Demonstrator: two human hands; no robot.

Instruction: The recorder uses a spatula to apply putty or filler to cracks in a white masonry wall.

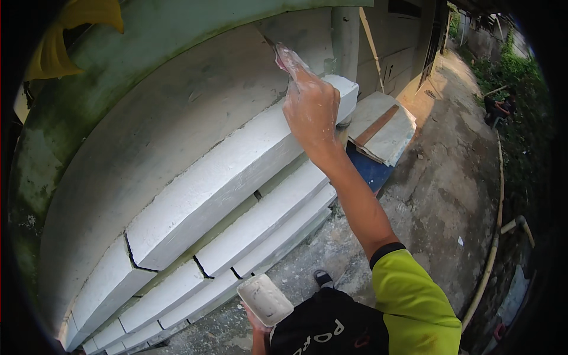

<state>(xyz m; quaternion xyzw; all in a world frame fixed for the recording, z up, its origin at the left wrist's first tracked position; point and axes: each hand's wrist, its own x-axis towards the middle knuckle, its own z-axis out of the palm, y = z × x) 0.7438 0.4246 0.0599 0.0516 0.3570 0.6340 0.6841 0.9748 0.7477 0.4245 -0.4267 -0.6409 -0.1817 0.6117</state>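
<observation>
My right hand [312,106] reaches up over the stepped white ledge, its fingers closed around a slim tool [274,47] smeared with white and pink. The tool's narrow, dark tip is at the grey wall panel [195,89]; its exact kind is not clear. White specks dot the back of this hand. Low down, my left hand [256,321] holds a shallow white rectangular tub [266,299] with whitish residue inside. Most of the left fingers are hidden beneath the tub. Below the panel, the top white ledge [219,183] has dark gaps between its sections.
Further white ledges [260,219] step down below. A mossy green band [148,35] curves above the panel. Right of the ledge, a board with a wooden strip [378,124] lies over something blue. A pipe [494,248] runs beside the concrete path; a person [500,109] sits farther off.
</observation>
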